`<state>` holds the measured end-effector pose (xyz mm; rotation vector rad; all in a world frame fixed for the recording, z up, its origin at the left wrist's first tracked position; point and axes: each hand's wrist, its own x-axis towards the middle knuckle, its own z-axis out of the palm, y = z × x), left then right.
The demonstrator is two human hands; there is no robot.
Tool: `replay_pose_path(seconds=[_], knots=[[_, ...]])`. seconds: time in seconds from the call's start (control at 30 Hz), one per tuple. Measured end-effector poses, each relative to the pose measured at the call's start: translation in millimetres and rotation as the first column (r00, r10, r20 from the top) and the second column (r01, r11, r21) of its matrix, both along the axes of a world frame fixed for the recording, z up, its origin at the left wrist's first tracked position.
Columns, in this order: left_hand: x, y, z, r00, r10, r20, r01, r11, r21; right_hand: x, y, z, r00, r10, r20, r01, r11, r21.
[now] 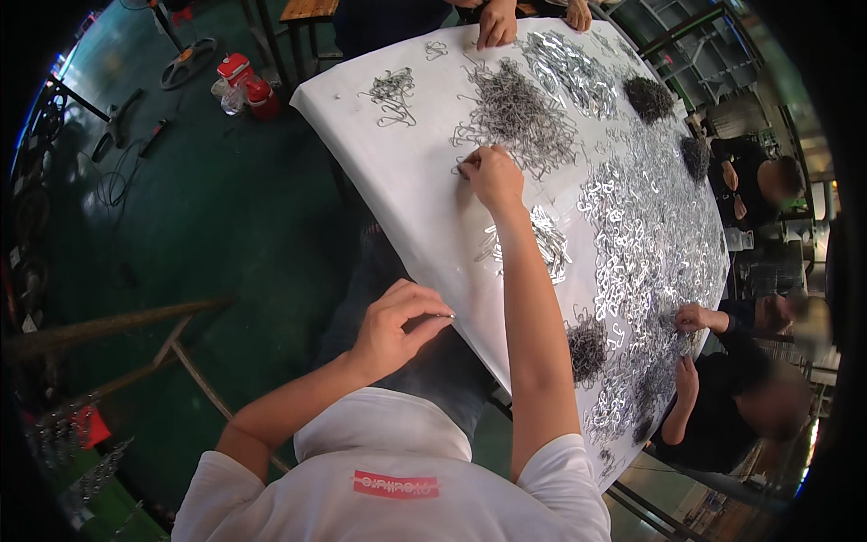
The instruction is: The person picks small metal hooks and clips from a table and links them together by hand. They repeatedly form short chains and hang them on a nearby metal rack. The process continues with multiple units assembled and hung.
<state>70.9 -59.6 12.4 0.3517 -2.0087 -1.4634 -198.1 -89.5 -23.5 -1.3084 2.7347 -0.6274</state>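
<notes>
My right hand [495,179] reaches over the white-covered table [379,172]. Its fingertips are pinched around a bent wire hook [459,168] at the near left edge of a big heap of grey wire hooks [519,113]. Beyond the table's near edge, my left hand [397,327] is held up with thumb and forefinger together. A tiny bright tip shows between them, too small to name. Beside my right forearm lies a pile of shiny flat metal strips [549,242], partly covered by the arm.
A small cluster of wire hooks [394,95] lies at the far left. Shiny hooks [623,244] spread across the right side, with dark piles [587,350] among them. Co-workers' hands [497,25] work at the far and right edges. Red containers [262,98] stand on the green floor.
</notes>
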Motion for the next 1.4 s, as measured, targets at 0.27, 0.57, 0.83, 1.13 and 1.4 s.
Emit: replay_pose_path(seconds=[0.27,0.57,0.83,1.13,1.4], knots=[[3.5,4.0,-7.5,1.000,0.012,-0.003,-0.012,1.000,0.016,11.4,43.0,22.1,0.511,0.035,0.859,0.216,0.962,-0.168],[4.1,23.1,-5.6,0.999,0.022,0.032,-0.024,0.998,0.061,157.3,166.1,57.6,0.188,0.312,0.931,0.610,0.706,-0.359],[-1.2,36.0,4.0,0.999,0.035,0.021,-0.036,0.999,0.034,190.7,183.2,51.7,0.276,0.351,0.895,0.704,0.560,-0.437],[-7.2,41.8,7.5,0.996,0.050,0.071,-0.054,0.997,0.057,196.3,181.6,44.6,0.384,0.318,0.867,0.728,0.473,-0.496],[-10.4,40.3,-0.8,1.000,0.025,0.017,-0.023,0.997,-0.068,196.4,173.6,33.9,0.659,0.285,0.696,0.571,0.413,-0.709]])
